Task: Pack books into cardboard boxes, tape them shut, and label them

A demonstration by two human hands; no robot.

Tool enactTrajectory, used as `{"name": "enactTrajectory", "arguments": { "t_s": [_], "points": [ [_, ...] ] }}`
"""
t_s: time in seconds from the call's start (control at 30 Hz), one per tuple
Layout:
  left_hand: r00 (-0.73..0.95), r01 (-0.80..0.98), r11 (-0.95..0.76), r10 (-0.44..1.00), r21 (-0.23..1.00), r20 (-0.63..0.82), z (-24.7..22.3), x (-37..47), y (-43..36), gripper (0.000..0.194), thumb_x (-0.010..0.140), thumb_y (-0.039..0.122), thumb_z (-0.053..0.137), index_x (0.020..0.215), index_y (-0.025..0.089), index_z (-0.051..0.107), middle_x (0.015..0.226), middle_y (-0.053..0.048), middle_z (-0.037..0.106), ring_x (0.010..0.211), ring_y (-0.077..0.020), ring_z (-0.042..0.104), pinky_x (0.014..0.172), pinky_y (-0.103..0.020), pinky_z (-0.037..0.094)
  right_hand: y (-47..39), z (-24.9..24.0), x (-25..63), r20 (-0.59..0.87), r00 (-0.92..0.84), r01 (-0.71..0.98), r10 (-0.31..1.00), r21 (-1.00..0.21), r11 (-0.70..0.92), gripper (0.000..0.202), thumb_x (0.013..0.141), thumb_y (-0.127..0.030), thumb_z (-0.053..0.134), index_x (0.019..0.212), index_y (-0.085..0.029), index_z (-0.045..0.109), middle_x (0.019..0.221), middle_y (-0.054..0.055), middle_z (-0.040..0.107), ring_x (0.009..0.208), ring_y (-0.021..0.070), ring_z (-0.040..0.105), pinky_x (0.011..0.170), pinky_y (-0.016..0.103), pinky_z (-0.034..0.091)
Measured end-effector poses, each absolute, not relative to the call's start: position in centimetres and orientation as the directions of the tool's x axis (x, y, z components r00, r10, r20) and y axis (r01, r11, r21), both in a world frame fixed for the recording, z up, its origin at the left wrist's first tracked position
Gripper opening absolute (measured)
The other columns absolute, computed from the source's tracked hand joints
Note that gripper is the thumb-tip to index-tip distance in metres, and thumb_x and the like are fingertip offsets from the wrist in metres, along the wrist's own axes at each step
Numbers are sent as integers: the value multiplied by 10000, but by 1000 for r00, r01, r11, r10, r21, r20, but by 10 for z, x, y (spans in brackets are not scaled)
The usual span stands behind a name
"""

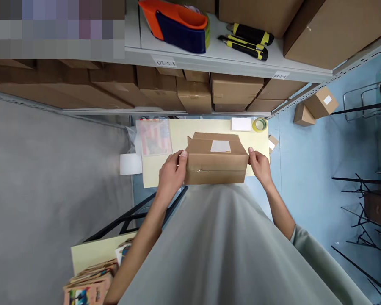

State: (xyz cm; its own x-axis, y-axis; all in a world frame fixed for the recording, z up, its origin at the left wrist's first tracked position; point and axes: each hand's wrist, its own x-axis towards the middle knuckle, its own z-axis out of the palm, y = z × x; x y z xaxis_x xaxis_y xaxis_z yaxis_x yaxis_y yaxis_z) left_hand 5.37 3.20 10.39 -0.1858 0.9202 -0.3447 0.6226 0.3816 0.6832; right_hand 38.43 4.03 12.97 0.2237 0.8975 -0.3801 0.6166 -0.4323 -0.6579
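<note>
A brown cardboard box (216, 163) with a white label (220, 146) on its top is in front of my body, at the near edge of the pale yellow table (155, 171). Narrow flaps stick out at its back and back left corner. My left hand (173, 170) grips the left side, thumb on top and fingers curled. At the right end my right hand (259, 166) pinches the box edge, thumb raised and fingers bent under. A strip of clear tape runs across the front face. The underside of the box is hidden.
Behind the box lie a clear plastic bag (155, 136), a white card stack (241, 124) and a tape roll (259, 124). A shelf (222, 63) overhead bears an orange and blue tape dispenser (180, 27), utility knives (249, 40) and cartons. Magazines (89, 288) lie at lower left.
</note>
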Motion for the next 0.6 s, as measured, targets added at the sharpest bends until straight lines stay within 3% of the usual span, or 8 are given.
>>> {"name": "enactTrajectory", "arguments": {
  "t_s": [0.13,0.23,0.33,0.43,0.53,0.6],
  "points": [
    [-199,587,369,928,721,-313,111,44,23,638,1078,647,474,1507,218,672,1447,-144,717,1293,-331,707,1109,-464,596,21,129,386,-410,219,451,885,-762,-465,544,976,-748,653,1049,-219,756,834,58,803,776,243,745,790,387,628],
    [-111,503,353,932,789,-346,91,41,17,710,990,535,605,1618,205,565,1422,-135,707,1275,-294,716,1111,-455,614,13,108,391,-467,185,368,865,-783,-501,566,916,-598,736,1310,-193,743,1037,102,863,924,268,808,900,436,669],
    [-57,489,320,940,812,-336,62,43,10,841,858,413,699,1651,206,512,1407,-125,703,1246,-272,719,1082,-448,634,9,83,396,-477,183,318,860,-799,-511,625,847,-465,734,1398,-170,725,1270,161,838,1076,299,818,963,456,664],
    [-80,607,322,934,727,-348,31,50,5,657,802,337,694,1447,208,682,1252,-124,758,1086,-282,745,961,-436,659,9,58,398,-448,181,386,875,-786,-483,586,822,-406,677,1363,-200,765,1302,125,833,1029,282,811,939,434,659],
    [-104,696,383,890,608,-443,-1,59,1,279,839,325,629,1045,216,785,1001,-142,804,979,-338,763,975,-487,632,10,32,399,-469,188,433,863,-749,-502,500,799,-400,641,1217,-190,818,989,57,859,906,257,785,873,396,655],
    [-71,682,393,875,617,-479,-19,64,-1,219,839,312,611,959,232,776,955,-146,819,1044,-379,766,1021,-515,607,11,17,399,-482,173,372,859,-775,-510,487,773,-400,616,1148,-170,823,878,28,823,851,234,754,835,371,646]
  ]
}}
